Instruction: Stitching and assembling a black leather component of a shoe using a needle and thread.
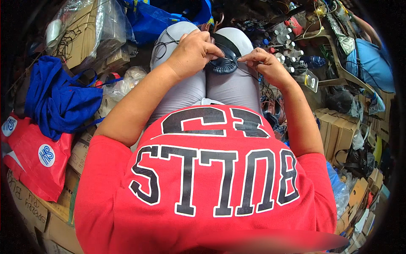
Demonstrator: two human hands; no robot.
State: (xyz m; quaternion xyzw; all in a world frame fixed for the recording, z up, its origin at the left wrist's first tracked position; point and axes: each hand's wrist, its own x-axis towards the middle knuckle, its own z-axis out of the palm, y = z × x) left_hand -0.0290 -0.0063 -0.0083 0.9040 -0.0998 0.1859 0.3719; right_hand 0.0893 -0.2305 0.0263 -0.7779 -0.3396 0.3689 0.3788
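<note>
A dark, shiny shoe (223,67) with a gathered, stitched toe rests between my knees, its toe pointing toward me. My left hand (195,51) reaches over it from the left, thumb and forefinger pinched together at the shoe's upper. What those fingertips grip is too small to make out. Black thread (160,47) loops over my left knee beside that hand. From the right, my right hand (265,64) pinches a thin dark thread close to the shoe's edge. A short pale sliver shows between the two sets of fingertips; I cannot tell what it is.
Blue cloth (59,95) and a red bag (40,156) lie on boxes at my left. Plastic-wrapped cardboard (86,34) stands beyond them. Several small bottles (287,44) crowd beside my right knee, near a metal frame (334,80). Cardboard boxes (336,131) are stacked at right.
</note>
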